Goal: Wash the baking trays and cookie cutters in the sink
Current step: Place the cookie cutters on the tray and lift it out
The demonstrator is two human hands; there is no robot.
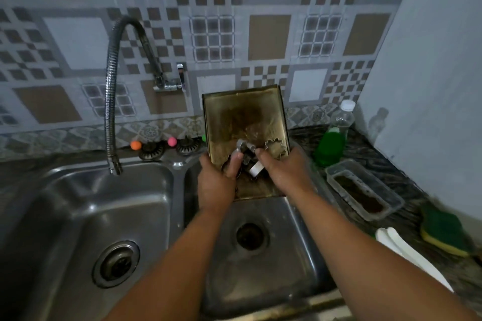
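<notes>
Both hands on it now: left hand (215,185) and right hand (285,169) clutch the stained baking tray (242,114), tilted over the right sink basin (260,281), thumbs pinning cookie cutters (250,155) inside.

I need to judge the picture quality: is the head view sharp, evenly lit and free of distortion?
Head view: dim, bluish light; soft all over, so the cookie cutters on the baking tray are hard to tell apart; wide-angle bending curves the wall tiles and sink rim; glare on the faucet hose; the sponge is smeared.
</notes>
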